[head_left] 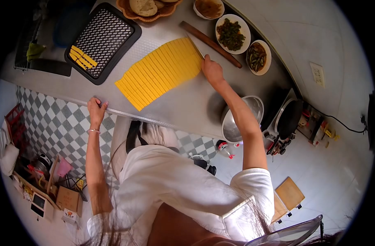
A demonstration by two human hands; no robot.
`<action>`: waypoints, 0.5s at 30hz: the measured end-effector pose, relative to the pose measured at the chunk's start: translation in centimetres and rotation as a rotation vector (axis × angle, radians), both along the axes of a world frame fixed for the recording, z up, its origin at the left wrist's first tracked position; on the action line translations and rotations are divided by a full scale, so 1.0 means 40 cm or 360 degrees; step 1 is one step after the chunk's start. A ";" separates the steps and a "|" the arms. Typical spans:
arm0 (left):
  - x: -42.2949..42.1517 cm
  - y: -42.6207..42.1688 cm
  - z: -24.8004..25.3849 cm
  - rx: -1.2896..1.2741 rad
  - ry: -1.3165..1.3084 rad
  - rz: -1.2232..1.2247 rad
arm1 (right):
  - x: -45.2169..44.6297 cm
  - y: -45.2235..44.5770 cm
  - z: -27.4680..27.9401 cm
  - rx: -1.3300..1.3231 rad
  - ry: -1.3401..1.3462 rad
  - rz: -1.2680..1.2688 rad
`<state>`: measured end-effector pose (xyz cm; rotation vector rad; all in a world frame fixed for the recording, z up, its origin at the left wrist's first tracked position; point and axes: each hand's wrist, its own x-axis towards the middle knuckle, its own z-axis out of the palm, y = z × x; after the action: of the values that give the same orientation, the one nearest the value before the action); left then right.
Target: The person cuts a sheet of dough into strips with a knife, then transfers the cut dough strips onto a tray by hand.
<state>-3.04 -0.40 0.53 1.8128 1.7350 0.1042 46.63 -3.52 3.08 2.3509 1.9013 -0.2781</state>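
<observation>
A flat sheet of yellow dough (154, 71) lies on the metal counter, cut across into many narrow strips. At its right end my right hand (212, 70) is closed around the handle of a knife (195, 46), whose thin blade stands edge-on over the dough. My left hand (97, 108) rests at the counter's front edge, thumb and fingers apart, holding nothing. Several short yellow dough strips (83, 57) lie at the near left corner of a black perforated tray (135, 30). Beyond the sheet's right end lies a wooden rolling pin (210, 43).
Along the wall stand a plate of green chopped food (232, 34), a bowl of cooked vegetables (257, 57) and a bowl of brown sauce (209, 8). A metal bowl (241, 117) sits by my right forearm. Behind the tray is a basket of bread (149, 16).
</observation>
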 end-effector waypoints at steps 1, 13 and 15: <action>0.002 0.002 0.004 -0.0045 0.0002 0.0029 | -0.002 -0.001 -0.006 0.0006 0.0001 -0.0015; 0.003 -0.001 0.003 -0.0050 -0.0004 0.0044 | 0.002 -0.026 0.012 0.0038 -0.0043 0.0091; 0.009 0.003 0.010 -0.0089 -0.0012 0.0067 | 0.006 -0.034 -0.003 0.0075 -0.0072 0.0083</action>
<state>-2.69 -0.29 0.95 1.7344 1.7542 0.0790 46.86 -4.89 2.96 2.3117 1.9662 -0.1754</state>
